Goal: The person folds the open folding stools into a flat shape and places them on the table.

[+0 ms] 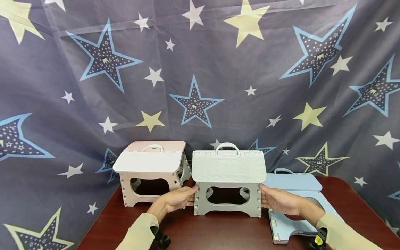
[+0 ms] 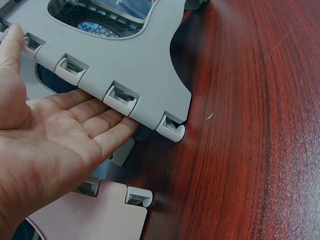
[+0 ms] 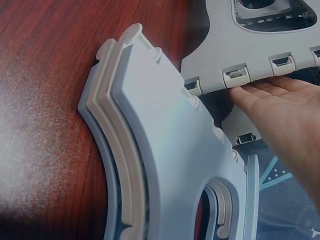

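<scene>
A pale grey-green folding stool stands unfolded in the middle, its carrying handle upright at the back. At its left front corner, my left hand holds the leg panel, thumb at the front edge and fingers reaching behind. My right hand holds the opposite corner the same way; in the right wrist view its fingertips go behind the hinged edge, and its thumb is out of sight. Both palms face the stool's sides.
An unfolded pink and white stool stands at left, close to my left forearm. On the right a light blue stool lies folded flat under my right forearm. Behind the dark red table hangs a star-patterned cloth.
</scene>
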`<action>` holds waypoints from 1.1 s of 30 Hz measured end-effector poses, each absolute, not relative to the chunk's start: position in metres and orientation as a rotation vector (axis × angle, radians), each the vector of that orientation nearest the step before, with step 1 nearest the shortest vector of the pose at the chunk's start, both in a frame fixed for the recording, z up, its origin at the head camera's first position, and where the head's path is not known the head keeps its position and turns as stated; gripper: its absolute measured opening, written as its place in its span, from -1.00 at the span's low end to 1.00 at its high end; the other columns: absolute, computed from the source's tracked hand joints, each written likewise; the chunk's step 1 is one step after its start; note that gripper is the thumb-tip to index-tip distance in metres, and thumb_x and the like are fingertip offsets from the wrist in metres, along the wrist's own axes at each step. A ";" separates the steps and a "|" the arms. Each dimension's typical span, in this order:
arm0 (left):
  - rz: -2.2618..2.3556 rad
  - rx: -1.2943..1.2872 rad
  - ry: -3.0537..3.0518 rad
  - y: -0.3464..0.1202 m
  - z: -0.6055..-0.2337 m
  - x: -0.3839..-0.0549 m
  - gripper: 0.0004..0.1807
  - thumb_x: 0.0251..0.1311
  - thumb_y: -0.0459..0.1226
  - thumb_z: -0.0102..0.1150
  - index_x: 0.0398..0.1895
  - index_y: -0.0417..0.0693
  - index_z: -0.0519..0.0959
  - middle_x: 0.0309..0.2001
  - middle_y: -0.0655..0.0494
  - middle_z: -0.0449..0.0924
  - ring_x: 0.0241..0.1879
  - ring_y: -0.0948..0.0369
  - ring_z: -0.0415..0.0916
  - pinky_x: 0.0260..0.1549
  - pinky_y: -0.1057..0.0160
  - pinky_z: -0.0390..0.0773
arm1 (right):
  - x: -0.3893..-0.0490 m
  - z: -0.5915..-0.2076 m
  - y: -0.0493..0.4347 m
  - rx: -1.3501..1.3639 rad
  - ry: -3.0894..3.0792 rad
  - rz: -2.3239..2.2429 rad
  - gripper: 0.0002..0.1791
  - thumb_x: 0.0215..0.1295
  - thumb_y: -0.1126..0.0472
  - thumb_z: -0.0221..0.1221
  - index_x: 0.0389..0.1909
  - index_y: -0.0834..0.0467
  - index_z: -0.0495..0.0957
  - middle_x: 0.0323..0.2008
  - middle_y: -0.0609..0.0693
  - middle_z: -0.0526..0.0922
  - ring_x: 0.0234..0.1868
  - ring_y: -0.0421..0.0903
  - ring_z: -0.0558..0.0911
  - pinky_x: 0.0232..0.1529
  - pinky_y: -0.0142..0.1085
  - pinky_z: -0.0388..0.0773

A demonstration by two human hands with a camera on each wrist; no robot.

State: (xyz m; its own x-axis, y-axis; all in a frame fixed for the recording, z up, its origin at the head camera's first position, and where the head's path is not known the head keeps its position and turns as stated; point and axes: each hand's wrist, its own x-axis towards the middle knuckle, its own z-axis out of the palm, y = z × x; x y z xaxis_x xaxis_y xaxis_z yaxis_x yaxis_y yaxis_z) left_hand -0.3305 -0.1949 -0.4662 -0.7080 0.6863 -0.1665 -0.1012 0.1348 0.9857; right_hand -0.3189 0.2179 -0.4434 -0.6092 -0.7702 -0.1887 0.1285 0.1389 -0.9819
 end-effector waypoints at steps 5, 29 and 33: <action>1.640 0.578 1.771 -0.194 -0.471 -0.329 -0.17 0.59 0.14 -0.31 0.46 -0.48 0.15 0.43 -0.44 0.27 0.40 0.01 0.34 0.48 -0.17 0.16 | -0.317 -0.442 0.221 -0.662 1.680 -1.548 -0.09 0.65 -0.20 -0.52 0.49 0.54 -0.50 0.51 0.58 -0.36 0.53 0.49 -0.33 0.56 0.18 -0.18; 1.614 0.559 1.803 -0.197 -0.470 -0.331 -0.10 0.55 0.20 -0.28 0.48 -0.50 0.10 0.40 -0.38 0.36 0.41 -0.06 0.33 0.48 -0.20 0.16 | -0.316 -0.446 0.219 -0.630 1.673 -1.560 -0.12 0.64 -0.21 -0.54 0.53 0.41 -0.57 0.53 0.49 -0.49 0.54 0.46 -0.38 0.57 0.18 -0.17; 1.616 0.574 1.793 -0.196 -0.469 -0.332 -0.10 0.54 0.21 -0.27 0.46 -0.49 0.14 0.38 -0.36 0.39 0.38 -0.02 0.37 0.47 -0.20 0.17 | -0.316 -0.445 0.220 -0.638 1.675 -1.556 -0.12 0.65 -0.21 -0.54 0.53 0.41 -0.55 0.54 0.49 -0.45 0.55 0.46 -0.35 0.58 0.16 -0.15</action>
